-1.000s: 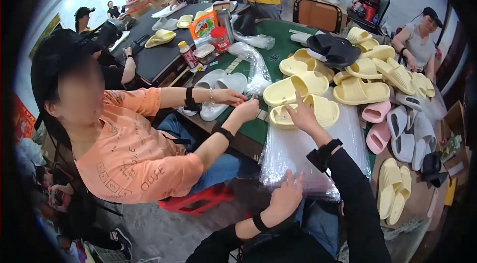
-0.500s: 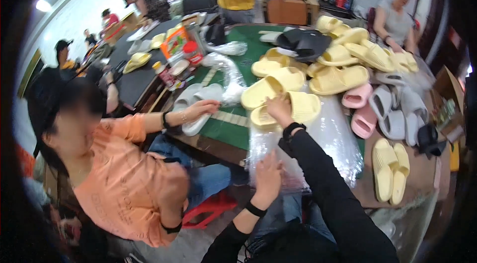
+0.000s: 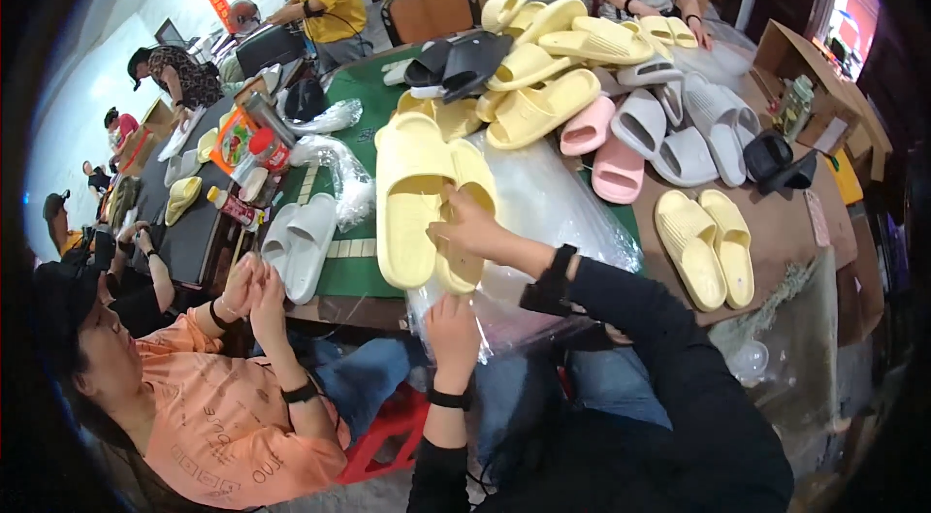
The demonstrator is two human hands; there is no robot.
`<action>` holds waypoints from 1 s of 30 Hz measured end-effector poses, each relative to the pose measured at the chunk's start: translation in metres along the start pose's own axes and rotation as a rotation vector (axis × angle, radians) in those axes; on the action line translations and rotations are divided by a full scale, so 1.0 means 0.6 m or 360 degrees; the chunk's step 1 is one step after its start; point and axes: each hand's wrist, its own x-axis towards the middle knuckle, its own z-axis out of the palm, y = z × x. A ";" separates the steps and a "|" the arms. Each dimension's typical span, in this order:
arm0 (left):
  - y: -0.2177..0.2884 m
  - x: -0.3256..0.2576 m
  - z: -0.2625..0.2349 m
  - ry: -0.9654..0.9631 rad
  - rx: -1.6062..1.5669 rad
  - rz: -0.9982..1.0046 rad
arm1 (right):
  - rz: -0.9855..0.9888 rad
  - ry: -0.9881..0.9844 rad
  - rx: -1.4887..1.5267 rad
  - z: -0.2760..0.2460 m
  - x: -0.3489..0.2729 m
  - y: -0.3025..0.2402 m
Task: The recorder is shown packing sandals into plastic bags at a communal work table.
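A pair of pale yellow slippers [image 3: 407, 212] lies side by side, toes away from me, at the table's front edge. My right hand [image 3: 475, 230] grips the right slipper of the pair at its inner side, thumb and fingers closed. Just below its heel is my left hand [image 3: 453, 331], fingers drawn together; whether they pinch the slipper or plastic is hidden. Beneath and right of the slippers spreads a stack of clear plastic bags [image 3: 553, 212], shiny and wrinkled.
Beyond lies a heap of yellow slippers [image 3: 548, 106], with black slippers [image 3: 465, 67] to its left. Pink slippers [image 3: 617, 169], grey slippers [image 3: 684, 156] and another yellow pair [image 3: 706, 246] sit right. At left, a co-worker in an orange shirt [image 3: 233, 416] sits near grey-white slippers [image 3: 308, 246].
The view has swung right. The yellow pair has turned from lying sideways to toes away, with my right hand still on it. My left hand has closed near the heel. The co-worker's hands have come together.
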 end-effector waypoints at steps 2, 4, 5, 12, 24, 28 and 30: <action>-0.001 0.006 0.024 0.0059 0.0017 0.0021 | -0.0061 -0.0040 0.0162 -0.047 -0.061 -0.004; 0.018 0.012 0.024 0.0229 -0.0405 -0.0003 | -0.0143 -0.0158 0.0234 -0.104 -0.130 -0.028; 0.023 0.015 0.016 0.0421 -0.0804 -0.0051 | -0.0136 -0.0225 0.0136 -0.127 -0.161 -0.032; -0.041 0.010 0.004 -0.0017 -0.1579 -0.0178 | -0.0081 -0.1191 -0.0161 -0.229 -0.327 -0.092; 0.029 0.030 -0.036 0.0439 -0.0333 0.0043 | -0.0019 -0.0723 -0.0486 -0.214 -0.394 -0.029; 0.049 0.040 -0.045 0.0321 -0.0627 -0.0033 | -0.0045 -0.0480 -0.0886 -0.198 -0.391 -0.018; 0.064 0.040 -0.055 0.0223 -0.0663 0.0011 | -0.0033 -0.0380 -0.1007 -0.188 -0.385 -0.026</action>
